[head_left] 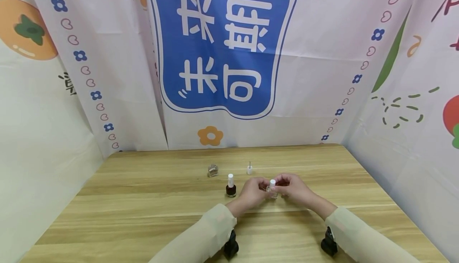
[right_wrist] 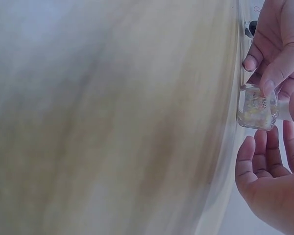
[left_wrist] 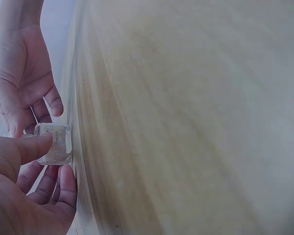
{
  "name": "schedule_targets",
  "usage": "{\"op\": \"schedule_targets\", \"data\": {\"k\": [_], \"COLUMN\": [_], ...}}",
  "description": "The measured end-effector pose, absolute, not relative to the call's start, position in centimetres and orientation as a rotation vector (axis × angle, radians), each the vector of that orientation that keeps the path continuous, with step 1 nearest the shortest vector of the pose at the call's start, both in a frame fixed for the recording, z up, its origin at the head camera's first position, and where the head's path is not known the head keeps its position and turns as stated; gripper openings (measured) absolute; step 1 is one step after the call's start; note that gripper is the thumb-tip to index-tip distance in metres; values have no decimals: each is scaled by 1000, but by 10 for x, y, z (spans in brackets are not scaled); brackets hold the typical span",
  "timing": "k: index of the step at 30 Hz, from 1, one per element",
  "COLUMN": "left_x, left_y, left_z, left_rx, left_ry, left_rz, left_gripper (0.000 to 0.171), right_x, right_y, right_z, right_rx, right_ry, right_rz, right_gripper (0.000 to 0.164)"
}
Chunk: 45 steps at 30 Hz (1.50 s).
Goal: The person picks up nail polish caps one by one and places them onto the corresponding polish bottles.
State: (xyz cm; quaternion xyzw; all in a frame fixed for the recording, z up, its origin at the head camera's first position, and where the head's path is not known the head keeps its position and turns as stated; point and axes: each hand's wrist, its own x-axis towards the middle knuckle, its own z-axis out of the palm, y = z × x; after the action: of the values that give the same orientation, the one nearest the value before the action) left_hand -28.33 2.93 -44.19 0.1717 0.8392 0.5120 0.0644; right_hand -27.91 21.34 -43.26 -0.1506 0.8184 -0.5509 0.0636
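A small clear nail polish bottle [head_left: 274, 195] with a white cap [head_left: 273, 182] stands upright between both hands. My left hand [head_left: 252, 192] pinches its glass body, the thumb flat over the printed lettering in the right wrist view. Pale, multicoloured flecks show inside the glass bottle [right_wrist: 257, 111]. My right hand [head_left: 297, 191] has its thumb and forefinger at the white cap, its other fingers loosely bent beside the bottle. Left of the left hand stands a dark nail polish bottle [head_left: 231, 190] with a white cap on.
Farther back on the wooden table [head_left: 143, 207] sits an uncapped glittery nail polish bottle [head_left: 213, 170]. A white brush cap [head_left: 249, 169] stands near it with its brush pointing up. Printed cloth [head_left: 308, 95] hangs behind the table and at both sides.
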Motion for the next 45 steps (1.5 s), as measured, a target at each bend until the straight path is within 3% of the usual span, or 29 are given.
{"op": "schedule_targets", "data": {"k": [24,31,45], "left_x": [-278,-276,-264], "left_y": [25,20,3], "left_z": [-434,-419,-380], "left_rx": [520,523,545], "left_ry": [2503,2506,2466], "left_rz": [1629,1646,1726], "left_gripper": [31,36,31], "right_x": [-276,-276,-285], "right_y": [215,217,221], "right_z": [-413,-403,-377], "right_rx": [-460,-504,-511], "right_ry": [2512,2528,2586], "right_rz": [-1664,-1657,-1674], "right_gripper": [29,32,29]}}
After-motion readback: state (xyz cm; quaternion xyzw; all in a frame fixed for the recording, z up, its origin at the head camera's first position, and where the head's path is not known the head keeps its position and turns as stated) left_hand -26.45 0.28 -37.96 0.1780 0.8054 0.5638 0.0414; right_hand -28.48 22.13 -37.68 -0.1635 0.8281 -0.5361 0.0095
